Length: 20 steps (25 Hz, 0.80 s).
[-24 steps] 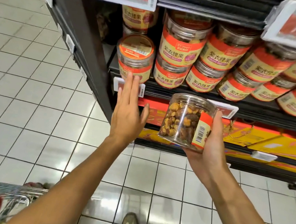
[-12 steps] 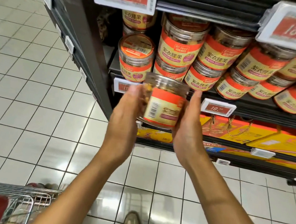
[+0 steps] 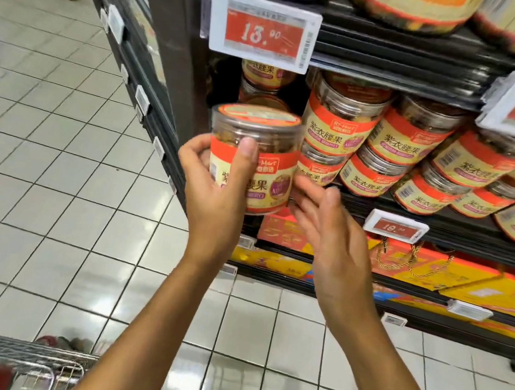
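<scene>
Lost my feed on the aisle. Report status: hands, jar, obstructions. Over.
Left hand grips the jar, thumb across its label. Right hand open beside it, contact unclear. Jar upright, lid on, held off the shelf. Stocked jars close behind it.

One wide-angle camera on the person's head looks forward and down, close above the left hand [image 3: 218, 202] and right hand [image 3: 329, 239] at centre, facing store shelves [image 3: 403, 59] from twelve to three o'clock, tiled floor [image 3: 32, 194] at nine, trolley [image 3: 24, 360] at seven.
</scene>
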Available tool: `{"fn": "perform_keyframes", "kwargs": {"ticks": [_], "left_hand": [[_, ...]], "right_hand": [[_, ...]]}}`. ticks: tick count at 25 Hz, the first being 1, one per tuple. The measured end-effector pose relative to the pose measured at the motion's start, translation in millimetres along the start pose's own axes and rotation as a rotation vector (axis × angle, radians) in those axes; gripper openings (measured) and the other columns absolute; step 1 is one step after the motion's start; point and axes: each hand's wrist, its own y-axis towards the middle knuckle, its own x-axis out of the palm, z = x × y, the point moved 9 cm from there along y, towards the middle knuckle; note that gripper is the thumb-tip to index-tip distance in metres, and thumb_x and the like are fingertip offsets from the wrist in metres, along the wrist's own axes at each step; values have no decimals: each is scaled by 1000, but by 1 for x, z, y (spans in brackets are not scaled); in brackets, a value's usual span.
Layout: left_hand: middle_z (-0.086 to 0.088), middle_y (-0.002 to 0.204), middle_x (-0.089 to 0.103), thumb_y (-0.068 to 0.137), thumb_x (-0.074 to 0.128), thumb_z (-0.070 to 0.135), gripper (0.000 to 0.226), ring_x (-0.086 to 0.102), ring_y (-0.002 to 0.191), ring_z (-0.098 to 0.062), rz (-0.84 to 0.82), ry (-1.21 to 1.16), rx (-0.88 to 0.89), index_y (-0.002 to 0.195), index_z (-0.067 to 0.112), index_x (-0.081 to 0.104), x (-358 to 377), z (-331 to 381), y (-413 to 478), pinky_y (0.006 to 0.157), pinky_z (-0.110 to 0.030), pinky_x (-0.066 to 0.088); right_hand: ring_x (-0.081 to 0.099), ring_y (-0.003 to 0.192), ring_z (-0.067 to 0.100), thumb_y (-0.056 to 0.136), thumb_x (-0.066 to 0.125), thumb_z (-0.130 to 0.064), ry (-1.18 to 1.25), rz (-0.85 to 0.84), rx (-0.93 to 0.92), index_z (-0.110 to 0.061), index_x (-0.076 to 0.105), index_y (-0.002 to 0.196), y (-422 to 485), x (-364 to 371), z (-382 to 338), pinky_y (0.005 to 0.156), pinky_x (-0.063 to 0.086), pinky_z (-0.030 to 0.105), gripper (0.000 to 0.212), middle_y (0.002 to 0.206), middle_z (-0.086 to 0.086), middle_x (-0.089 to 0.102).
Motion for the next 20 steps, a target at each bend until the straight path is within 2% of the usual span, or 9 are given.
{"fn": "perform_keyframes", "kwargs": {"ticks": [3, 6, 8, 9, 11, 14, 16, 18, 20], "left_hand": [[-4, 118, 50, 78, 46, 57, 63, 55, 109, -9, -49, 93, 103, 123, 14, 37, 12, 14, 17, 98, -39, 47], [-3, 127, 30, 87, 33, 57, 69, 33, 120, -4, -41, 407, 144, 144, 20, 26, 20, 13, 35, 107, -20, 27], [-6, 141, 25, 91, 29, 51, 69, 26, 129, -9, -102, 497, 123, 149, 16, 14, 25, 1, 42, 108, -18, 18], [-2, 149, 23, 94, 28, 49, 67, 23, 133, -3, -133, 451, 97, 150, 17, 11, 25, -5, 44, 109, -15, 18], [12, 145, 33, 96, 27, 47, 60, 34, 127, 12, -142, 272, 77, 149, 19, 18, 19, -12, 46, 104, -10, 30], [11, 130, 52, 99, 26, 42, 47, 51, 117, 5, -135, 158, 124, 138, 17, 35, 12, -16, 41, 93, -17, 43], [11, 132, 52, 99, 26, 42, 48, 50, 122, 1, -142, 155, 159, 138, 17, 38, 13, -16, 41, 98, -23, 43], [13, 136, 50, 99, 26, 42, 49, 46, 126, 0, -148, 153, 157, 140, 19, 38, 13, -19, 45, 106, -31, 39], [11, 139, 49, 99, 24, 41, 49, 43, 130, -2, -175, 136, 148, 142, 20, 38, 14, -23, 48, 111, -37, 35]], "right_hand": [[48, 126, 4, 86, 36, -53, 24, -25, -78, -35, 54, 116, 21, 10, -16, 107, 37, 29, 39, 130, -11, 57], [43, 127, -6, 92, 32, -45, -18, -52, -93, -39, 49, 119, 48, 17, -17, 109, 32, 23, 33, 125, -26, 53], [38, 130, -6, 90, 29, -45, -76, -30, -62, -28, 47, 131, 62, 14, -9, 112, 29, 22, 48, 133, -21, 49], [36, 132, -4, 90, 28, -45, -130, -15, -52, -20, 45, 136, 66, 13, -5, 114, 27, 23, 55, 139, -15, 45], [34, 135, 1, 90, 27, -47, -234, 20, -46, -16, 44, 137, 67, 12, 1, 115, 27, 25, 59, 145, -5, 42], [41, 132, 9, 92, 27, -45, -243, 104, -63, -12, 49, 133, 66, 6, 2, 112, 33, 35, 57, 140, 2, 48], [45, 126, 5, 98, 27, -39, -292, 110, -69, -11, 51, 132, 69, 7, -2, 110, 32, 23, 50, 136, 1, 50], [52, 108, -1, 101, 27, -37, -391, 132, -26, -8, 60, 121, 72, 7, -2, 91, 33, 3, 48, 119, -4, 52], [51, 103, 0, 101, 28, -38, -410, 156, -3, -6, 65, 109, 72, 8, -2, 80, 32, 1, 50, 109, -10, 52]]}}
